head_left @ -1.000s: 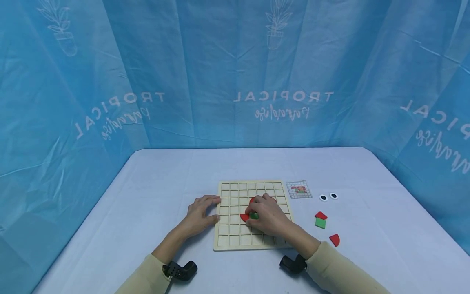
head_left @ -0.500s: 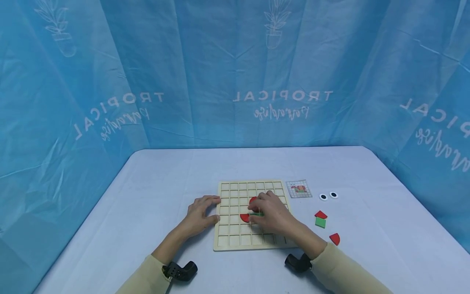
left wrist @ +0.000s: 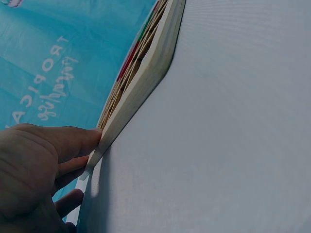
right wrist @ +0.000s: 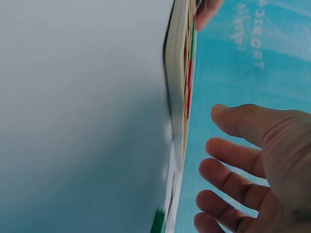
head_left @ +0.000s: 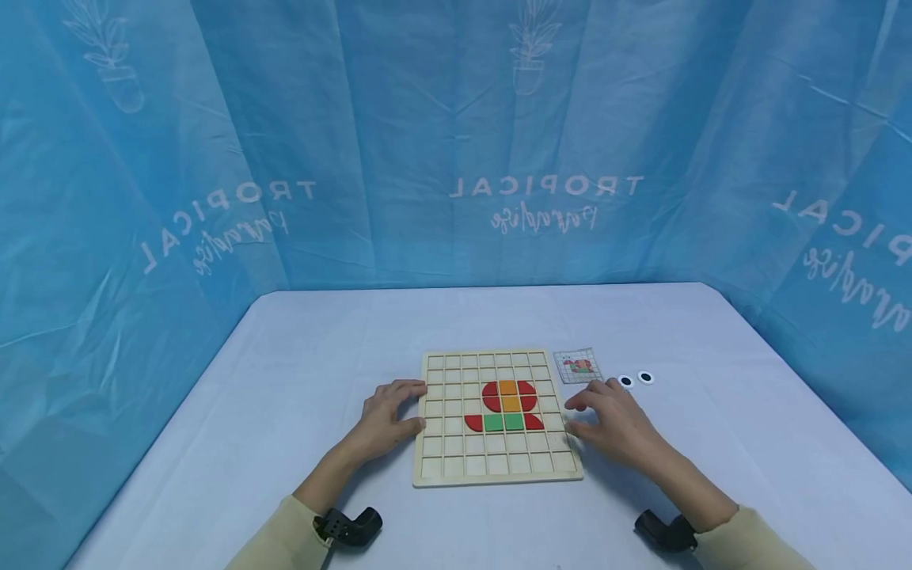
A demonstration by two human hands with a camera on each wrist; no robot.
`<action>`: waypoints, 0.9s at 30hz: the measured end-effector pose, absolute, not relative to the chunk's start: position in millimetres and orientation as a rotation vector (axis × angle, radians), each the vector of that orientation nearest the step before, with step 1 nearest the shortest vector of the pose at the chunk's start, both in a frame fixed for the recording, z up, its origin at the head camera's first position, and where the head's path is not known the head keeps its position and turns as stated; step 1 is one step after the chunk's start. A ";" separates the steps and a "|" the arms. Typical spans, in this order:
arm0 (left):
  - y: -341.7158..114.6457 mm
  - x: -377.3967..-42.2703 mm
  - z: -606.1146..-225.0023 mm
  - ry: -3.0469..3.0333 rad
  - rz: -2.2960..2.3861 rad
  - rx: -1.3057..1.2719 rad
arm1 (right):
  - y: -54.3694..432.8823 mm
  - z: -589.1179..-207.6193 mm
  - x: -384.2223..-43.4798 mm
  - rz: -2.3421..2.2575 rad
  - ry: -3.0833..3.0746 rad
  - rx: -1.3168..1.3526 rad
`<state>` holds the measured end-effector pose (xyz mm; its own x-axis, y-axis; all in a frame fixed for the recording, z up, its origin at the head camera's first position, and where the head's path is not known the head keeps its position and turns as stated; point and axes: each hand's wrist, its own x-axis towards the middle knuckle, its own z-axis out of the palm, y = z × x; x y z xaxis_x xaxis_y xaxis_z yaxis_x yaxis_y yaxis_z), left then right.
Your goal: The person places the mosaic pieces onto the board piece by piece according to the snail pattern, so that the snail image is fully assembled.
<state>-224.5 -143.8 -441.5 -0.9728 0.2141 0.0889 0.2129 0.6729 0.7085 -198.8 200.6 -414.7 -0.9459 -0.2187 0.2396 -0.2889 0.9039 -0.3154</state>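
Observation:
A wooden grid board [head_left: 454,465] lies in the middle of the table. On it, red curved pieces [head_left: 491,397] flank two stacked orange squares [head_left: 509,388]; lower down, two green squares [head_left: 493,423] sit between red quarter-round pieces [head_left: 533,422]. My left hand [head_left: 390,416] rests its spread thumb and fingertips against the board's left edge; the left wrist view has the thumb [left wrist: 80,141] touching that edge. Over at the right edge, my right hand [head_left: 616,419] has its thumb and fingers apart, holding nothing. The loose red and green pieces on that side are hidden behind it in the head view.
A small pattern card [head_left: 577,366] lies just beyond the board's right side. Two white discs with black centres [head_left: 645,378] are to the right of the card. A green piece [right wrist: 158,221] shows at the bottom of the right wrist view. Blue curtains [head_left: 456,237] surround the table.
My right hand has left the green piece on the board and moved right, past the board's edge, uncovering the coloured pieces. The left hand has stayed at the left edge.

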 end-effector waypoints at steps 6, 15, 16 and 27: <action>-143.8 -224.8 -442.9 2.877 1.216 0.364 | 232.8 -415.9 -190.6 0.484 -2.957 0.250; -143.8 -224.2 -442.9 2.870 1.222 0.359 | 261.7 -419.4 -181.1 0.472 -2.986 0.138; -143.8 -224.1 -442.8 2.869 1.223 0.358 | 264.2 -419.7 -180.6 0.474 -2.988 0.135; -143.7 -223.9 -441.9 2.880 1.220 0.373 | 274.6 -425.4 -181.5 0.479 -3.009 0.132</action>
